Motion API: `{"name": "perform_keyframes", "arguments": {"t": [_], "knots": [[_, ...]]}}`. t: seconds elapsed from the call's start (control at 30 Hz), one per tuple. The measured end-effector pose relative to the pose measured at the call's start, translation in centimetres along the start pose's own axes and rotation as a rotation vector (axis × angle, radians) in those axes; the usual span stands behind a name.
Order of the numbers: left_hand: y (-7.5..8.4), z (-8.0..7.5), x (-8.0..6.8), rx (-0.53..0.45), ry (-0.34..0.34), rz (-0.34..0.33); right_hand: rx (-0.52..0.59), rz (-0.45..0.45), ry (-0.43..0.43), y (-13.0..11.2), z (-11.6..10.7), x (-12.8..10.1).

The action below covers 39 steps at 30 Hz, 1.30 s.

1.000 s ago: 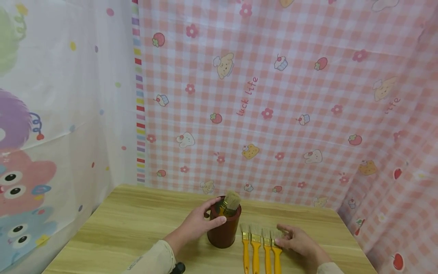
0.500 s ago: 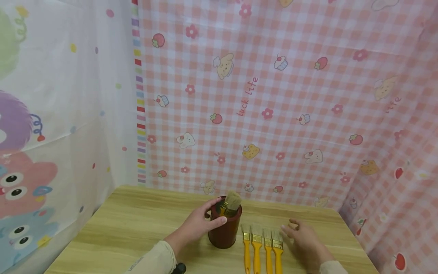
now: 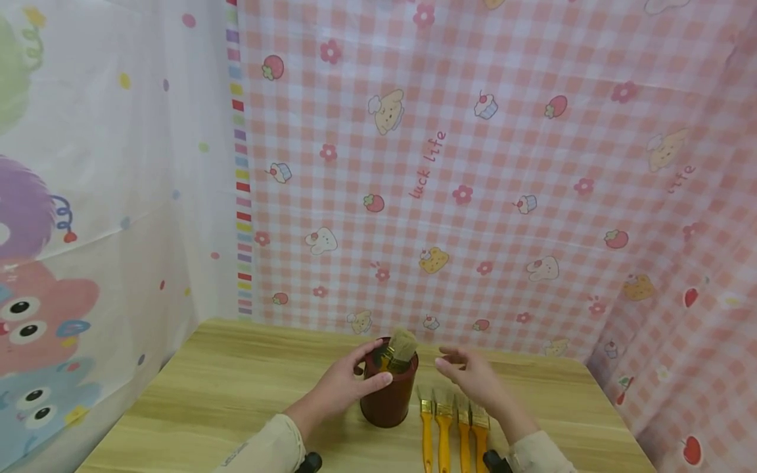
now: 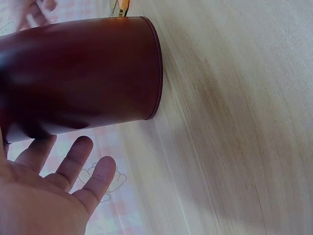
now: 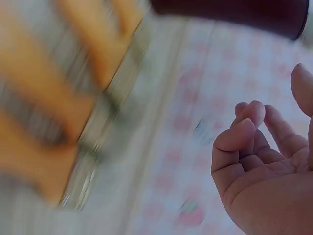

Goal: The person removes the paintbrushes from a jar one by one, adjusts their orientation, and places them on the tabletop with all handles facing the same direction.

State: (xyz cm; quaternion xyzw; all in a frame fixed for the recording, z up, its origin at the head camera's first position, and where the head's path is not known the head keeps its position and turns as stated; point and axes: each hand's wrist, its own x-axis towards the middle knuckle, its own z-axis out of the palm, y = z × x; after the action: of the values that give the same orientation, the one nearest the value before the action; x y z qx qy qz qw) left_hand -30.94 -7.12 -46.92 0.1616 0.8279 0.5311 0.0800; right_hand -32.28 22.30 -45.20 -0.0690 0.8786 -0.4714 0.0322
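Note:
A reddish-brown cylindrical container (image 3: 387, 402) stands upright on the table, with paintbrush bristles (image 3: 405, 344) sticking out of its top. My left hand (image 3: 344, 386) holds the container near its rim, thumb on the near side. In the left wrist view, its other fingers (image 4: 71, 164) extend beneath the container's wall. Right of the container, my right hand (image 3: 476, 382) hovers with fingers loosely bent and nothing in them. Below it lie several yellow-handled paintbrushes (image 3: 443, 437) in a row, bristles pointing away; the hand and wrist partly cover the rightmost ones. They look blurred in the right wrist view.
The wood-grain table (image 3: 236, 394) ends at a pink checked curtain (image 3: 461, 230) behind. A white curtain (image 3: 177, 197) with cartoon prints hangs at the left. Black wrist-camera parts (image 3: 495, 461) show by the sleeves.
My right hand drew back rightward from the rightmost paintbrush, then swung left and away from me, over the brushes toward the container. The left hand and container have stayed in place.

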Motion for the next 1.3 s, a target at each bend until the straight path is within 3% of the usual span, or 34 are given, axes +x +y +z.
{"name": "perform_keyframes", "arguments": {"t": [0.13, 0.27, 0.57, 0.87, 1.07, 1.3], "knots": [[0.0, 0.0, 0.0, -0.006, 0.002, 0.017, -0.004, -0.090, -0.062, -2.3, 1.8, -0.3], [0.1, 0.1, -0.1, -0.009, 0.003, 0.032, 0.050, -0.126, -0.089, -3.7, 2.9, -0.8], [0.1, 0.0, -0.3, -0.019, 0.000, 0.036, 0.018, -0.143, 0.066, -5.3, 4.0, -1.2], [-0.2, 0.1, 0.0, -0.007, -0.007, 0.056, -0.066, -0.251, 0.097, -7.0, 5.4, -1.0], [-0.2, 0.1, 0.0, 0.000, -0.008, 0.089, -0.175, -0.229, 0.145, -7.6, 6.9, -0.3], [0.0, 0.1, -0.2, -0.003, 0.004, 0.071, -0.421, -0.183, 0.337, -8.3, 8.7, 0.1]]}}
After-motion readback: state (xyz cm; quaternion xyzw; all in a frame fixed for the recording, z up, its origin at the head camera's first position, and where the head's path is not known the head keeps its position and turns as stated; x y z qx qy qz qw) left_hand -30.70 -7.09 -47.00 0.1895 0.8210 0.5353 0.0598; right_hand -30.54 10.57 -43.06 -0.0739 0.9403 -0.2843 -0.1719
